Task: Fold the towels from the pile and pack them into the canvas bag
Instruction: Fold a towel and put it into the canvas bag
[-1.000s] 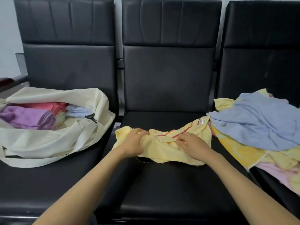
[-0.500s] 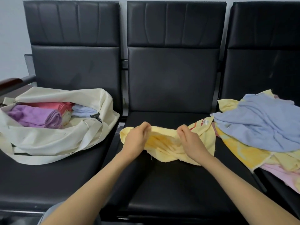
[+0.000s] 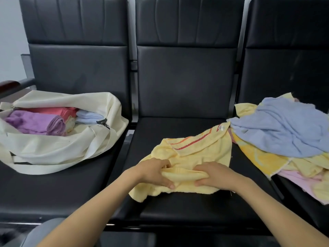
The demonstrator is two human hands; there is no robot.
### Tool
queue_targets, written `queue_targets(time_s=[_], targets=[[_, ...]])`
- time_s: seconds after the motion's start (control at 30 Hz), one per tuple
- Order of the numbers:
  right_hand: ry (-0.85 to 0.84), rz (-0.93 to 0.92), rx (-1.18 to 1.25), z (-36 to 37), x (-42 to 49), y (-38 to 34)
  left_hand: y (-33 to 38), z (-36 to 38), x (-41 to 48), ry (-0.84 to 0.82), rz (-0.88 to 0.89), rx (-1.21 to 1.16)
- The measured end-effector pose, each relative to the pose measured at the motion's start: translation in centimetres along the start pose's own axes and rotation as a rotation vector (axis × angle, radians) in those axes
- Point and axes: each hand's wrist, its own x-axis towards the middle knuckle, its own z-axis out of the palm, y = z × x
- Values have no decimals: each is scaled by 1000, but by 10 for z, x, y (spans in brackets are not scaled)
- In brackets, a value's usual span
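A pale yellow towel (image 3: 197, 154) with red stripes lies rumpled on the middle black seat. My left hand (image 3: 154, 172) and my right hand (image 3: 212, 174) each grip a bunched fold of it near its front edge, thumbs under the fold. On the left seat the cream canvas bag (image 3: 53, 148) lies open, with purple, coral and light blue folded towels inside. On the right seat lies the pile of towels (image 3: 284, 132), a blue one on top of yellow and pink ones.
Three black padded seats (image 3: 187, 209) stand in a row with high backs. A dark armrest (image 3: 10, 86) sticks out at the far left. A grey trouser leg (image 3: 41, 232) shows at the bottom left.
Both hands have pulled the yellow towel toward me and down onto the seat. Its striped far end now lies spread out, reaching toward the pile.
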Motion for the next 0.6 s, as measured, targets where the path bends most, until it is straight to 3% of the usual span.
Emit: queue_targets(time_s=[0.2,0.37,0.43,0.6], targets=[[147,-185,-124,20,8,5,-9,13,-5,134,90,-58],[106,-67,-96,9,5,-4,-2,16,-1,174,155,239],[73,-21,-91,8,5,-3,1,16,0,224,143,182],[44,69,-133,-1,8,4,7,13,7,149,114,154]])
